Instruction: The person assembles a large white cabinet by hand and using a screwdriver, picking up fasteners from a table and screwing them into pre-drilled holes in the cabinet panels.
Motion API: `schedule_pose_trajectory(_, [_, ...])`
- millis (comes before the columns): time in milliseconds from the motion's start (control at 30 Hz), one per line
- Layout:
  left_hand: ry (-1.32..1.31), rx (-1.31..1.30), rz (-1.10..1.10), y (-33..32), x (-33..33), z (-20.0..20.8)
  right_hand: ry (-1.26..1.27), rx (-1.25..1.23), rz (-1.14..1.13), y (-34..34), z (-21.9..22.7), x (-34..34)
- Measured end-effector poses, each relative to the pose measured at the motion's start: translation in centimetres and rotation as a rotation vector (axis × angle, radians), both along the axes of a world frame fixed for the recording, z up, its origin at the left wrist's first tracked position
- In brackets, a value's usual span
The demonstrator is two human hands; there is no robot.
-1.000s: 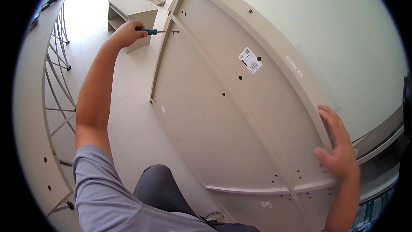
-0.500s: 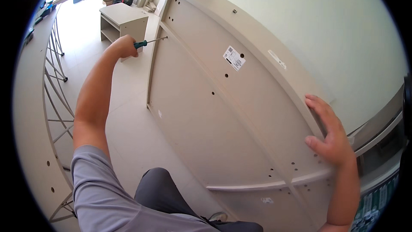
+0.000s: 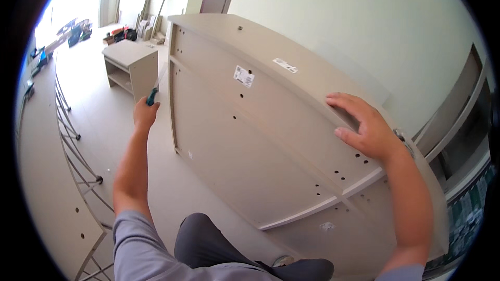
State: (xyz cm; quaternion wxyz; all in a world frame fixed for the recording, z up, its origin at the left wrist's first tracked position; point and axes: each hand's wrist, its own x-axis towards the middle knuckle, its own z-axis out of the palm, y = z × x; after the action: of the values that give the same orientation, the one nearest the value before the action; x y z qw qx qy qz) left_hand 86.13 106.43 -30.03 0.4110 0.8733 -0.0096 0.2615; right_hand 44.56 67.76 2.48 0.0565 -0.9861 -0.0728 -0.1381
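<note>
In my left hand (image 3: pixel 144 114), fingers closed round the green handle, is a screwdriver (image 3: pixel 152 97). Its thin shaft points upward, beside the left edge of a large beige furniture carcass (image 3: pixel 219 151). The screwdriver's tip is hard to make out. The carcass is tilted, showing a broad back panel with several drilled holes, a crossing rail and a white label (image 3: pixel 244 76). My right hand (image 3: pixel 367 127) lies over the carcass's upper edge, fingers stretched across the top board and thumb apart on the panel side.
A small beige cabinet (image 3: pixel 130 54) stands beyond my left hand. Along the left runs a long tabletop (image 3: pixel 41 177) on thin metal legs. Tools and bags (image 3: pixel 122 35) lie farther back, with boards leaning on the wall. Green-patterned packs (image 3: pixel 469 213) sit at the lower right.
My left hand has drawn the screwdriver back from a hole near the carcass's left edge and lowered it. My right hand has shifted up along the edge. The whole view has also turned.
</note>
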Motion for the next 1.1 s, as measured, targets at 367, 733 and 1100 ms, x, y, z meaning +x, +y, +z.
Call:
schedule_pose_trajectory(367, [-0.414,-0.142,-0.421,-14.5,-5.3,28.8,-0.033,-0.06,0.079,-1.1,-0.1,-0.8])
schedule_pose_trajectory(733, [-0.095,0.576,-0.339,-25.7,2.8,31.7,-0.075,-0.096,0.136,-2.5,-0.4,-0.4])
schedule_pose_trajectory(1100, [0.026,-0.476,-1.198,-27.5,-12.1,33.2,-0.406,0.058,-0.048,-3.8,0.8,-0.9])
